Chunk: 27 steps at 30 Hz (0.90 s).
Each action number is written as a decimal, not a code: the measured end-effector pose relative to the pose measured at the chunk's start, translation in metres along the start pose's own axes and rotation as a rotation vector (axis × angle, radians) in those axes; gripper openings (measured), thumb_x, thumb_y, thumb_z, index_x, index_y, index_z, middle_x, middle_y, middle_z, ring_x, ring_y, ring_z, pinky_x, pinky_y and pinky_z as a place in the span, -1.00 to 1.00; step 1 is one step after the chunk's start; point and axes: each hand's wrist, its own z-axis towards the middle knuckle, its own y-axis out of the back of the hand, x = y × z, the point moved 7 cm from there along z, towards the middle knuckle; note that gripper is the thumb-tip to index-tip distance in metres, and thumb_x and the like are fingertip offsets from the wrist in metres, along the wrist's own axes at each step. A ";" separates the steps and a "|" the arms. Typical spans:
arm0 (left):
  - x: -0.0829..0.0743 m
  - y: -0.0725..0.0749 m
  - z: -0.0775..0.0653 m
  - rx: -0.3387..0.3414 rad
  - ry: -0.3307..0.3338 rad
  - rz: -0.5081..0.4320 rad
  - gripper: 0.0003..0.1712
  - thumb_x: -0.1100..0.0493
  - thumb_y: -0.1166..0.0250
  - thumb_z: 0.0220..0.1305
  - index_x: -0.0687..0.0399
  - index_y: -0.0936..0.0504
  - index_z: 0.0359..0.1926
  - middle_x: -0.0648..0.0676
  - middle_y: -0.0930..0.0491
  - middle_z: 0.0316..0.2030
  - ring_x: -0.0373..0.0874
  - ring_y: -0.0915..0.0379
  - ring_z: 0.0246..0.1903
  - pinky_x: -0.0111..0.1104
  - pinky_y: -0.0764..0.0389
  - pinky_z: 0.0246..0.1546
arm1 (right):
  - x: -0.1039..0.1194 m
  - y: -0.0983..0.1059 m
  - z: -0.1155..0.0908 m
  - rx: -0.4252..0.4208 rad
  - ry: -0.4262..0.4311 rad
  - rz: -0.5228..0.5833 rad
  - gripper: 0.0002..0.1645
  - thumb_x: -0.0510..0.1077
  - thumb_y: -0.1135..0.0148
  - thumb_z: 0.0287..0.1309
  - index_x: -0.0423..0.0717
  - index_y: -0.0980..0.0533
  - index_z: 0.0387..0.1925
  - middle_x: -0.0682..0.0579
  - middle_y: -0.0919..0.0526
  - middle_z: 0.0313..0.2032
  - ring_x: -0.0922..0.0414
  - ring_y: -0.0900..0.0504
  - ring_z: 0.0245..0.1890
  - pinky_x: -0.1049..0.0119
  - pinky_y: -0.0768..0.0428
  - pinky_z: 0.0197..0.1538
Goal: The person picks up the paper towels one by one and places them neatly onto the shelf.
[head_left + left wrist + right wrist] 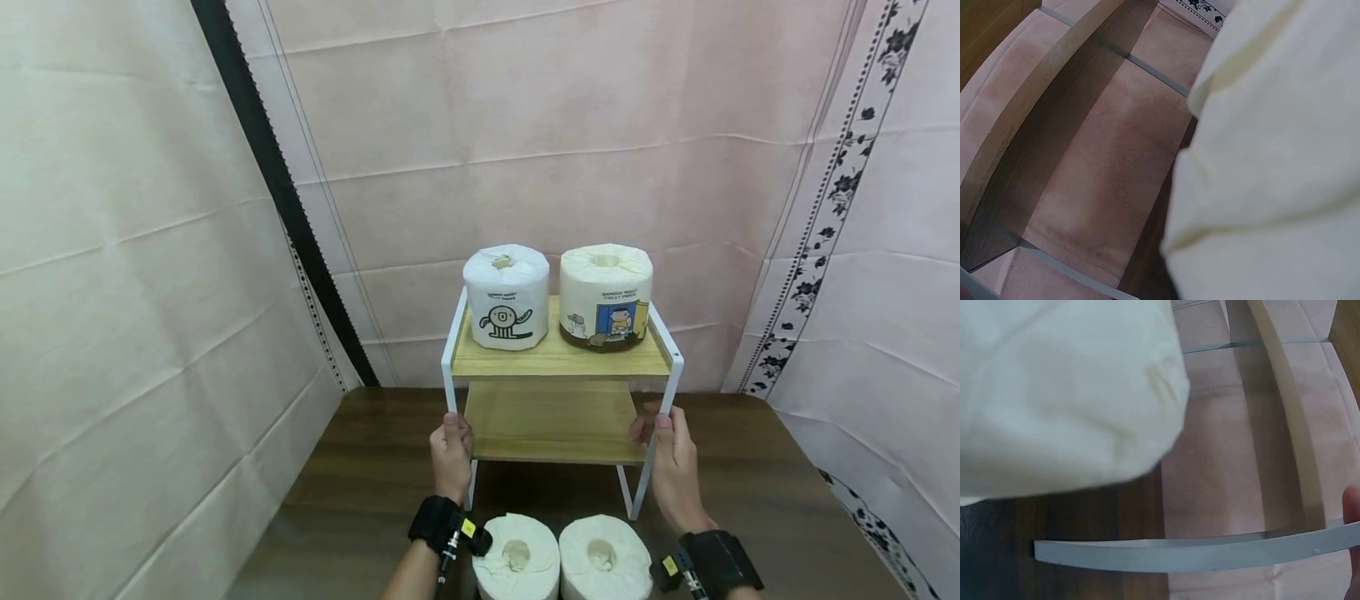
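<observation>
A two-tier shelf with wooden boards (551, 421) and a white frame (647, 479) stands upright between both hands. My left hand (451, 462) grips its left frame bar, thumb at the front. Opposite it, my right hand (677, 475) holds the right bar with thumb and fingers on either side; a fingertip (1352, 506) shows at the right wrist view's edge. On the top board sit two wrapped toilet paper rolls, one with a line-drawn figure (506, 296) and one with a coloured picture (606, 292). Whether the frame's feet touch the table cannot be told.
Two more toilet paper rolls, a left one (517, 558) and a right one (606, 560), stand side by side in front of the shelf, between the wrists. The dark wooden table (772, 500) is bordered by hanging pale cloth (555, 125) behind and at the sides.
</observation>
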 end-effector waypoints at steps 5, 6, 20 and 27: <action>0.004 0.001 -0.005 -0.012 0.020 0.009 -0.45 0.07 0.28 0.60 0.18 -0.21 -0.60 -0.06 -0.06 -0.78 -0.22 0.06 -0.80 -0.38 0.01 -0.79 | -0.008 -0.003 -0.003 0.024 -0.029 0.050 -0.59 -0.06 0.34 0.54 -0.32 -0.33 -0.04 -0.23 -0.48 -0.40 -0.02 -0.48 -0.43 0.26 -0.51 -0.38; 0.004 0.001 -0.005 -0.009 0.020 0.015 -0.45 0.06 0.28 0.60 0.17 -0.20 -0.60 -0.06 -0.06 -0.78 -0.22 0.06 -0.80 -0.38 0.01 -0.78 | -0.010 -0.003 -0.003 0.017 -0.035 0.057 -0.58 -0.06 0.33 0.54 -0.33 -0.35 -0.12 -0.21 -0.45 -0.45 0.00 -0.45 -0.49 0.26 -0.47 -0.44; 0.003 -0.007 0.010 0.042 -0.020 0.000 -0.41 -0.09 0.29 0.59 0.11 -0.20 -0.58 -0.02 -0.08 -0.76 -0.18 0.04 -0.80 -0.35 -0.01 -0.80 | -0.023 -0.002 0.014 -0.006 -0.018 0.250 -0.52 -0.02 0.30 0.52 -0.31 -0.21 -0.45 -0.04 -0.18 -0.62 0.11 -0.14 -0.68 0.26 -0.14 -0.63; 0.002 -0.005 0.007 0.127 0.049 -0.033 -0.39 -0.12 0.28 0.58 0.21 -0.18 -0.55 0.03 -0.09 -0.69 -0.14 0.00 -0.73 -0.38 -0.12 -0.70 | -0.027 -0.004 0.009 0.017 -0.006 0.303 -0.50 0.00 0.33 0.52 -0.29 -0.20 -0.47 -0.03 -0.16 -0.66 0.14 -0.12 -0.71 0.23 -0.09 -0.63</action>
